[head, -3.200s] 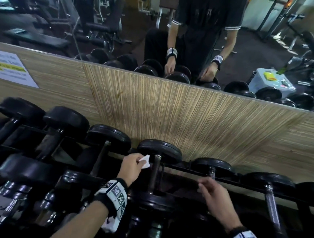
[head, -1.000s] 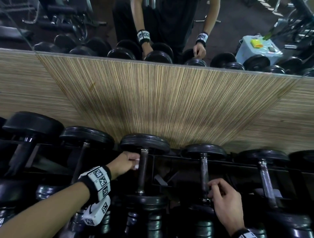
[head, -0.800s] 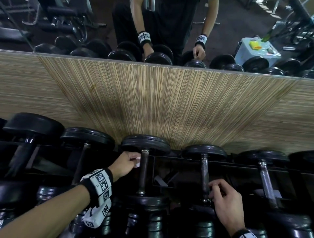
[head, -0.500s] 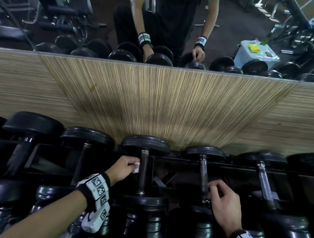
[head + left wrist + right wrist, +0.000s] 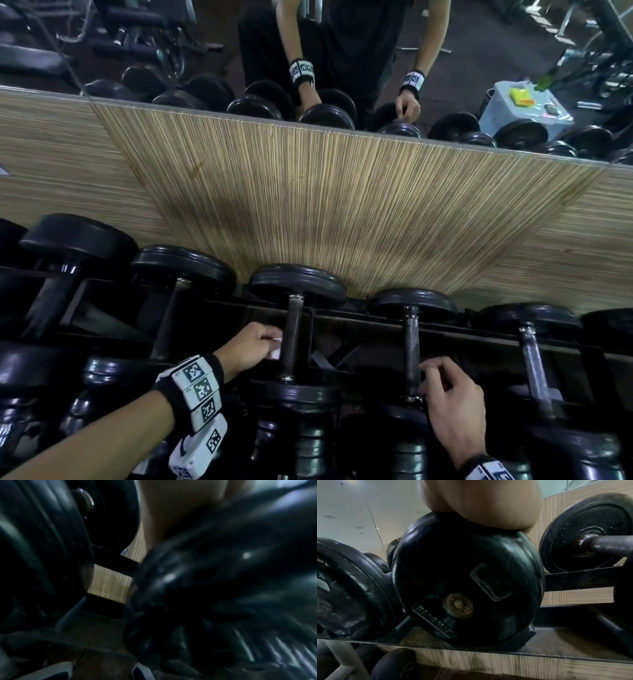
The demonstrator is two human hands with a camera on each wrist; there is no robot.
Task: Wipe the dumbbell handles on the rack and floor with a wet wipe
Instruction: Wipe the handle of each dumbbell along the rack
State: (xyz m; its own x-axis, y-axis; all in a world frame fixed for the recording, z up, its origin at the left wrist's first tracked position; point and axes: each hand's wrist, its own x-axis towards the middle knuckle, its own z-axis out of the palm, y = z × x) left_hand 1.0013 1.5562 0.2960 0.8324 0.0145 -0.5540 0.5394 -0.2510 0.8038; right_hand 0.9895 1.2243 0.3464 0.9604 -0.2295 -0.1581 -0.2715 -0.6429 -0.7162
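Observation:
Black dumbbells lie in a row on a dark rack (image 5: 479,337) against a striped wood wall panel. My left hand (image 5: 253,347) pinches a small white wet wipe (image 5: 275,353) and holds it against the left side of the middle dumbbell's metal handle (image 5: 293,337). My right hand (image 5: 448,394) rests on the near end of the dumbbell one place to the right, fingers curled beside its handle (image 5: 411,346). In the right wrist view the palm (image 5: 488,504) sits on top of a black weight plate (image 5: 467,577). The left wrist view is dark and blurred.
A mirror above the wall panel reflects me, more dumbbells and a pale blue box (image 5: 524,106). Further dumbbells (image 5: 534,359) fill the rack to both sides. A lower tier of weights (image 5: 308,448) sits below my hands.
My left hand with the wipe has slid down the middle dumbbell's handle toward me. The right hand has stayed on the neighbouring dumbbell.

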